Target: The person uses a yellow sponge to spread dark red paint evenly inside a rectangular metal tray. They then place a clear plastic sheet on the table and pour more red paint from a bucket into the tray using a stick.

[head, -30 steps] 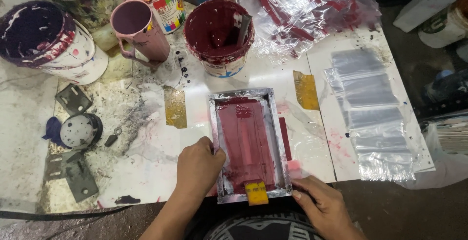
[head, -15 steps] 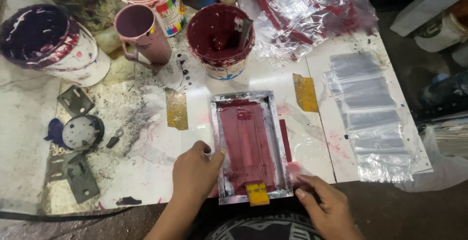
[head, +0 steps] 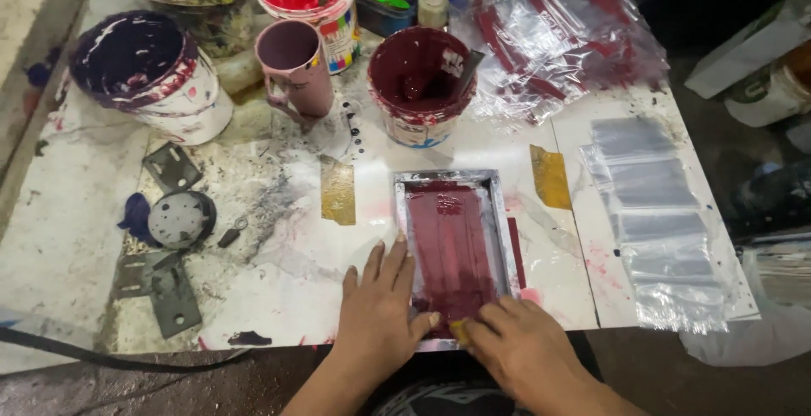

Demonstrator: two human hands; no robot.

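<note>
Maroon ink is coating the small metal-framed printing screen [head: 454, 251] at lower centre of the frame. We are pressing our left hand [head: 378, 315] flat, fingers spread, on its left edge, while our right hand [head: 517, 350] is closing around a yellow-handled squeegee [head: 460, 329] at its near end. We are judging that wet ink could smear if the frame slips. Our white bench [head: 93, 222] is looking stained, with paint buckets [head: 422, 87] crowding the upper frame.

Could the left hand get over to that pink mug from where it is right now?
Probably yes. The left hand lies flat beside the screen frame, and the pink mug stands upright farther back on the table. Only bare, stained tabletop and a yellow tape patch lie between them.
</note>
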